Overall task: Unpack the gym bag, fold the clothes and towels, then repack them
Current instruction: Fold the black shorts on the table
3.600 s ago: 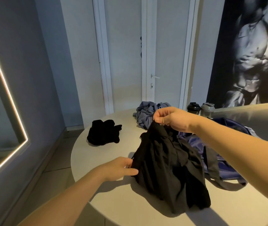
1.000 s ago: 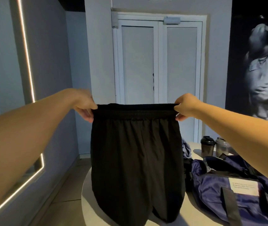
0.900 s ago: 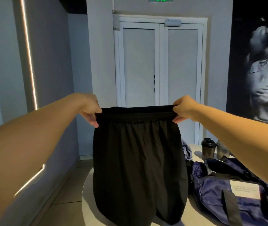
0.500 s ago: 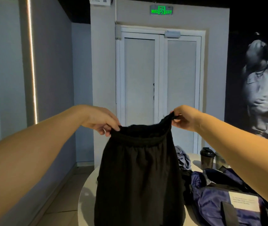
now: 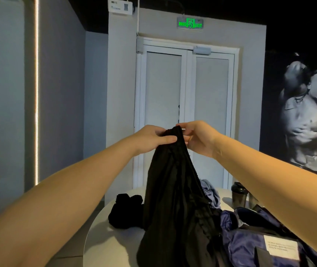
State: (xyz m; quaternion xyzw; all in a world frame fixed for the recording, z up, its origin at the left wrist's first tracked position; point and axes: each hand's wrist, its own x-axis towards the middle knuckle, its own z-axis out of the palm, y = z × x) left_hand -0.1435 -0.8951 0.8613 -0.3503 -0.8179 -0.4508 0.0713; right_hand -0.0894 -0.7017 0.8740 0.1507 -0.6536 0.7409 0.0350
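Over table (image 5: pixel 115 244), shorts (image 5: pixel 173 189) pinched between fingers (image 5: pixel 166 140)

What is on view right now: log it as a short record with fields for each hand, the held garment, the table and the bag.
left hand: grips the top edge of the black shorts
right hand: pinches the same top edge, close beside the left hand
black shorts: held up, bunched narrow, hanging over the table
table: round, pale; holds a black clothing pile, a blue-grey garment, a dark shaker bottle
gym bag: navy, on the table at right, appears open
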